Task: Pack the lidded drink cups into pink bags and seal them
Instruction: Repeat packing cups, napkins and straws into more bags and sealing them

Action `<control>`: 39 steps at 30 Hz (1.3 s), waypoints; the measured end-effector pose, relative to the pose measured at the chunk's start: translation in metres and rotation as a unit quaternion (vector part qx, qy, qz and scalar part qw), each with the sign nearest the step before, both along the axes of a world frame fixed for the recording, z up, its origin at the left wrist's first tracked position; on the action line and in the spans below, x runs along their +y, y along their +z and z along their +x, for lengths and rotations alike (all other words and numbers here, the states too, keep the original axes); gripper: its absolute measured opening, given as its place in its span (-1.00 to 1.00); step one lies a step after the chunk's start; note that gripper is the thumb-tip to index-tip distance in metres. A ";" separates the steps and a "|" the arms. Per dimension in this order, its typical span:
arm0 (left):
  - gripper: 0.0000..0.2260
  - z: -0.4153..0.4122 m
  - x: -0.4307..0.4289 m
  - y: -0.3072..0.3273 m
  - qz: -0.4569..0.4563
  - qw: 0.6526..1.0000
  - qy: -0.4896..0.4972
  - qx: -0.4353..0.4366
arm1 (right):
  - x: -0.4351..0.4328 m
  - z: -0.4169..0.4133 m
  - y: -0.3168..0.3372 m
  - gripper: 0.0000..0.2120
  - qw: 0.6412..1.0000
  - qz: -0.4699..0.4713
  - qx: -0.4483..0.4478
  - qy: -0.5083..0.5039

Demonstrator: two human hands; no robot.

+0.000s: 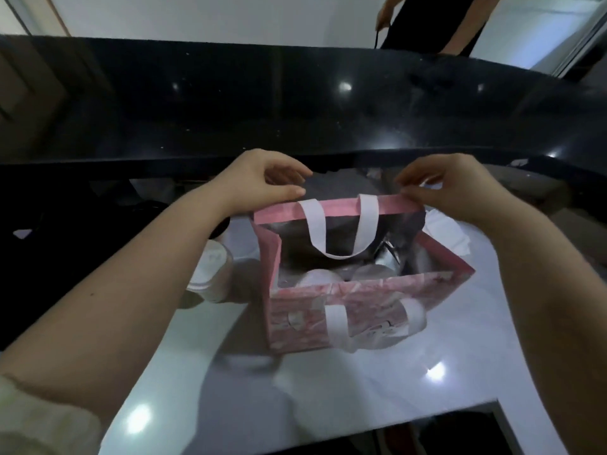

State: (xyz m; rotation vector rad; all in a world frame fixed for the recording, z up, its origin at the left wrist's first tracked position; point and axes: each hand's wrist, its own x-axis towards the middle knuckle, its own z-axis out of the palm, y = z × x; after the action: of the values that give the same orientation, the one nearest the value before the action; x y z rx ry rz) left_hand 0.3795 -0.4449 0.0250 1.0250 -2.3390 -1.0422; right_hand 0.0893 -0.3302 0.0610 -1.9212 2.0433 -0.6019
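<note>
Both hands pinch the far rim of the pink bag (354, 310) on the counter (410, 382), left hand (259, 182), right hand (456, 188); cups (318, 278) sit inside. Pull the rim evenly toward the near side, keeping handles clear.

Pink marbled bag (358, 307) with white handles (335, 318) and silvery lining; white worktop (361, 389); black glossy ledge (295, 103).

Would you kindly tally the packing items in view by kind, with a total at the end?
Pink bag: 1, open on the white table
Lidded cups: 3, two inside the bag and one outside
White bag handles: 2
Total: 6
</note>
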 end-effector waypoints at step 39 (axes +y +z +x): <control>-0.73 -0.107 -0.080 -0.169 0.007 0.955 -0.046 -0.294 | -0.135 -0.012 -0.233 -0.82 0.980 0.110 0.034 0.160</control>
State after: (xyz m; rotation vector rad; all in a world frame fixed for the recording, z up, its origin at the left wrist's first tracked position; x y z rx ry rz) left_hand 0.2723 -0.5248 -0.1443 1.3937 -2.8715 -0.8664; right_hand 0.0776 -0.4652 -0.1722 -2.0949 1.6999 -0.2274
